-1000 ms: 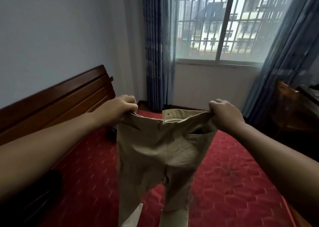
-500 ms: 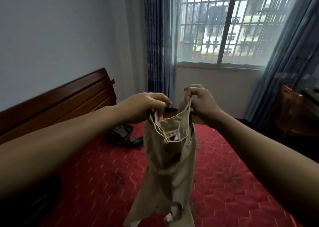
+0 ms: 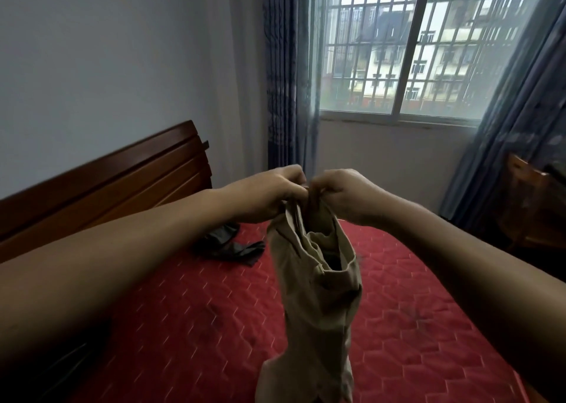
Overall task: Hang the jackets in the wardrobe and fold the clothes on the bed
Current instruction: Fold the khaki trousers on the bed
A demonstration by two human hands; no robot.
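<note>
L hand (image 3: 269,197) & R hand (image 3: 340,194) meet, knuckles touching, each pinching a waistband end of the beige trousers (image 3: 318,295), prob. to match legs lengthwise for the fold. Trousers hang doubled above the red bed (image 3: 190,317). Dark garment (image 3: 229,246) lies crumpled nr headboard (image 3: 122,176), likely next.

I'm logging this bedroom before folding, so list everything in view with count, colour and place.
red quilted bed cover: one, red, lower frame
brown wooden headboard: one, brown, left
beige cotton trousers: one, beige, hanging above the bed cover
dark grey crumpled garment: one, dark grey, on the bed cover by the headboard
barred window: one, pale-framed, far wall
blue curtains: two, blue, flanking the window
wooden furniture: one, brown, right edge
left grip: one, bare, pinching trousers' waistband
right grip: one, bare, pinching waistband
</note>
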